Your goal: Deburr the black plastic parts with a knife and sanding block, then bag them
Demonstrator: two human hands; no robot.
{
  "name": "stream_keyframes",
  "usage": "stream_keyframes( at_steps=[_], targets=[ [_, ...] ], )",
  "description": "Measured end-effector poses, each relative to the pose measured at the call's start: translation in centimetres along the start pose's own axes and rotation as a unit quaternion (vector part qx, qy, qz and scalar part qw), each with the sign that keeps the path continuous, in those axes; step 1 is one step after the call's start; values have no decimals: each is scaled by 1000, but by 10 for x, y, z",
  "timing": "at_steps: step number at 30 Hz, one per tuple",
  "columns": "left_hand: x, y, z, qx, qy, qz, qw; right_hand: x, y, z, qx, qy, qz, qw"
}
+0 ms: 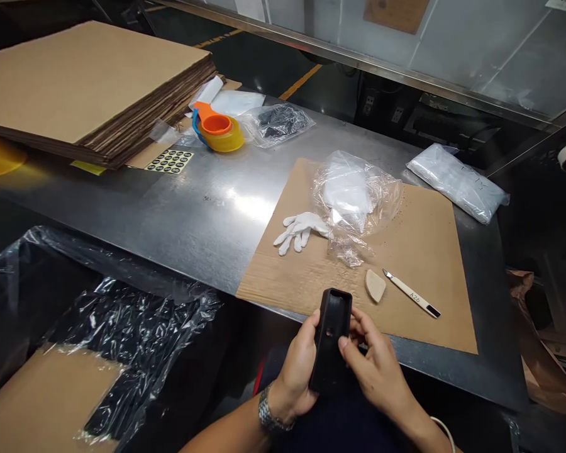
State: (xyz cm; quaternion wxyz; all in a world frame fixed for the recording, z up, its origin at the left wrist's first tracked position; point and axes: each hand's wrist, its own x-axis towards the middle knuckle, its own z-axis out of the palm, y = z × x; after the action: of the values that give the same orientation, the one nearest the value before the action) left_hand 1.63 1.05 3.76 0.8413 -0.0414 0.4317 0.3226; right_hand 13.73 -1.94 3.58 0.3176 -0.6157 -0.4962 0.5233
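Observation:
A long black plastic housing (330, 352), hollow along its upper face, is tilted up in front of me at the table's front edge. My left hand (295, 371) is wrapped round its left side. On the right side, my right hand (370, 355) grips it with the thumb on the rim and fingers behind. Beyond it on the cardboard sheet (434, 233) lie a cream-coloured wedge-shaped pad (375, 286) and a white-handled knife (411, 293) marked A26. A white glove (303, 231) lies farther back, beside a clear plastic bag (353, 189) with white material inside.
A tall stack of flat cardboard (94, 88) stands at the back left. Near it are an orange tape dispenser (217, 126), a sticker sheet (170, 162) and a bagged dark item (278, 123). A wrapped white packet (457, 181) is at right. Left below, black plastic-wrapped items (136, 333) fill a container.

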Motion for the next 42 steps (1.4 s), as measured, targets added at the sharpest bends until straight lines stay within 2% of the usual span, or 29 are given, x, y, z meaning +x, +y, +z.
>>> stream_keyframes(
  at_steps=[3, 7, 13, 21, 29, 36, 38, 39, 40, 42],
  targets=[
    [1, 1, -1, -1, -5, -26, 1000, 10, 3, 0, 19, 27, 40, 999],
    [2, 5, -4, 0, -40, -79, 996, 19, 8, -8, 62, 43, 55, 996],
    [6, 6, -7, 13, -63, -38, 997, 23, 9, -18, 60, 79, 41, 994],
    [11, 3, -7, 29, -18, 4, 999, 22, 10, -8, 103, 29, 24, 994],
    [17, 8, -9, -10, -48, -76, 996, 21, 13, -10, 103, 35, 43, 993],
    [22, 9, -11, 1, -73, -80, 994, 24, 16, -14, 60, 57, 25, 996],
    [26, 8, -12, 34, -51, -60, 996, 29, 20, -18, 14, 87, 6, 996],
    [29, 7, -13, 78, -33, -25, 996, 34, 23, -21, -23, 105, -10, 994],
    [32, 7, -14, 139, -13, 28, 990, 39, 26, -25, -63, 123, -32, 990],
    [43, 8, -15, 268, 21, 156, 951, 57, 30, -36, -135, 158, -81, 975]
  ],
)
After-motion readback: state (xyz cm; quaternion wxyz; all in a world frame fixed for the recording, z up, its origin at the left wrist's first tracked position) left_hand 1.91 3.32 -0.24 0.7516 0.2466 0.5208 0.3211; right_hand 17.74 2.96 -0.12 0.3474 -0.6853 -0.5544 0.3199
